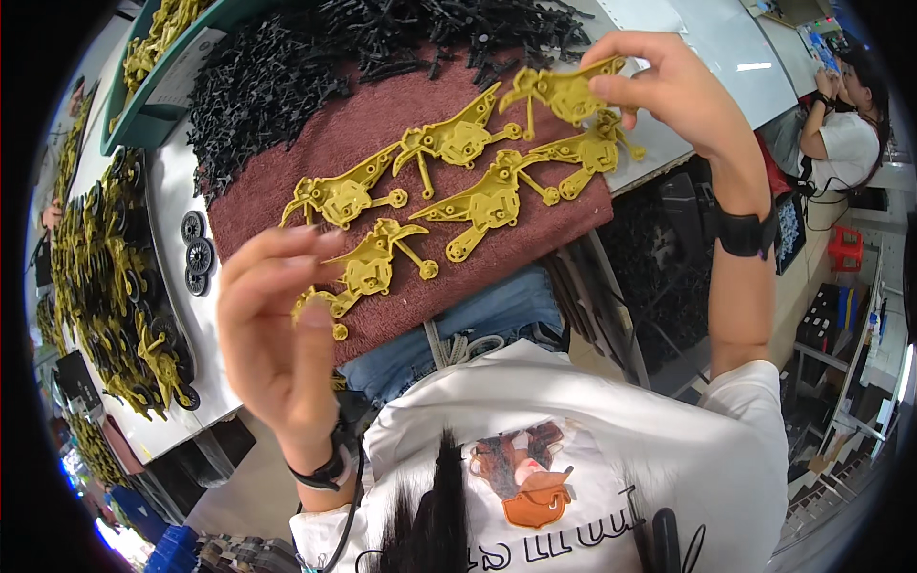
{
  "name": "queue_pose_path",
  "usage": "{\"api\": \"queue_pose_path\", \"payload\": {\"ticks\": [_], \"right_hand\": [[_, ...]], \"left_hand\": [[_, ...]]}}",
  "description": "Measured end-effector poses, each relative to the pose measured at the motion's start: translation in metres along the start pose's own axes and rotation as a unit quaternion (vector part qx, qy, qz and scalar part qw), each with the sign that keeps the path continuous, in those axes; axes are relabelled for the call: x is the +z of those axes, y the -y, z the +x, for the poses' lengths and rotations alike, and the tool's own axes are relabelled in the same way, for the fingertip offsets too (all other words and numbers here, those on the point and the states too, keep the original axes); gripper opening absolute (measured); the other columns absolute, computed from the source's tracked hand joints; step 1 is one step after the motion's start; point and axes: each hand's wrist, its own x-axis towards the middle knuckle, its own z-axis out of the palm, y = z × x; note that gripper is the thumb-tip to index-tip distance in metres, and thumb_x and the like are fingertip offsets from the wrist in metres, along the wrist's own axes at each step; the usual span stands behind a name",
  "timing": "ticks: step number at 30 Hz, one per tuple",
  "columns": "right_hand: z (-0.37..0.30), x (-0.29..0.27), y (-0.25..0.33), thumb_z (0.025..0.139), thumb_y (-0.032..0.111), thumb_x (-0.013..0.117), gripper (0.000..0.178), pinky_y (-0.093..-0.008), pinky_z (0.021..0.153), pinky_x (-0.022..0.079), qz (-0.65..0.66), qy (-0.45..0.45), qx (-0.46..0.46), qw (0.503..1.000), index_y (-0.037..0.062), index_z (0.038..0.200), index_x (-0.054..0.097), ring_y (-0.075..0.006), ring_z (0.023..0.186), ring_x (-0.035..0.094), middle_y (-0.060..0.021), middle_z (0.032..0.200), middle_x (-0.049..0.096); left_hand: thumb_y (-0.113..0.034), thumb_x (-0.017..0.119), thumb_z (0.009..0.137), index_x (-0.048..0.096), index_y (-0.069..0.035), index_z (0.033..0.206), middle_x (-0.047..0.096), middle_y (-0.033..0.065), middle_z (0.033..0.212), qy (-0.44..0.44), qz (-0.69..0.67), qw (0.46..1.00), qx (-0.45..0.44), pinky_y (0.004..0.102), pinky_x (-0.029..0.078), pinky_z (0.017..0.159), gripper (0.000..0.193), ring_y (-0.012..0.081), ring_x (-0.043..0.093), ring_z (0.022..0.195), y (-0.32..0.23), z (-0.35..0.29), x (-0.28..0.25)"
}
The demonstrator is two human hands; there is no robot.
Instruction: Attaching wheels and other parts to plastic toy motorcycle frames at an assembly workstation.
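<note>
Several yellow plastic toy-motorcycle body halves (493,202) lie in two rows on a dark red towel (287,143). At the far right of the rows, my right hand (659,91) pinches one yellow body half (564,91) between thumb and fingers, over the towel's edge. My left hand (282,329) hovers at the near left end of the rows, its thumb and fingers apart. Behind its fingertips, another yellow piece (320,304) is partly hidden; the hand appears not to grip it.
Small black plastic parts (258,105) are heaped along the towel's far side. Black toy wheels (198,256) lie on the white table (205,334) at left, beside stacked yellow-and-black toy motorcycles (105,286). A green bin (158,124) of yellow parts stands far left. Another person (845,143) sits at far right.
</note>
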Motion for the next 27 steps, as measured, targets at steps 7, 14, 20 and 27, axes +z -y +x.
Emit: {"api": "queue_pose_path", "payload": {"ticks": [7,14,20,27], "right_hand": [[0.011,0.011,-0.021,0.079,0.015,0.069,0.024,-0.0254,0.056,0.044,-0.265,-0.119,-0.107,0.951,0.0045,0.100,0.063,-0.0103,0.059,0.055,-0.0055,0.087,0.063],[-0.055,0.055,0.071,0.083,0.009,0.063,0.018,-0.0299,0.065,0.050,0.233,0.100,-0.343,0.904,-0.0024,0.096,0.062,-0.0155,0.067,0.055,-0.0123,0.094,0.062],[-0.134,0.171,0.190,0.079,0.005,0.071,0.003,-0.0203,0.059,0.050,0.641,-0.157,-0.215,0.720,0.0077,0.077,0.070,-0.0117,0.069,0.057,-0.0070,0.080,0.067],[-0.111,0.120,0.161,0.092,0.015,0.052,0.027,-0.0388,0.053,0.045,0.545,0.013,-0.240,0.803,-0.0049,0.074,0.051,-0.0269,0.059,0.053,-0.0133,0.079,0.059]], "left_hand": [[-0.003,0.050,0.093,0.047,0.001,0.125,0.060,0.0128,0.113,-0.045,0.276,0.960,-0.022,0.0283,0.047,0.081,0.032,0.0189,0.060,0.099,-0.010,0.021,-0.119],[-0.005,0.057,0.088,0.051,-0.006,0.126,0.058,0.0091,0.115,0.087,0.443,0.854,-0.260,0.0301,0.047,0.082,0.039,0.0185,0.058,0.096,-0.007,0.033,-0.154],[-0.004,0.061,0.084,0.046,-0.012,0.132,0.053,0.0118,0.121,0.152,0.545,0.788,-0.243,0.0350,0.046,0.084,0.051,0.0301,0.057,0.102,0.023,0.036,-0.148],[0.006,0.063,0.075,0.046,-0.010,0.132,0.051,0.0168,0.127,0.150,0.557,0.799,-0.167,0.0425,0.045,0.087,0.062,0.0395,0.054,0.107,0.040,0.036,-0.155]]}}
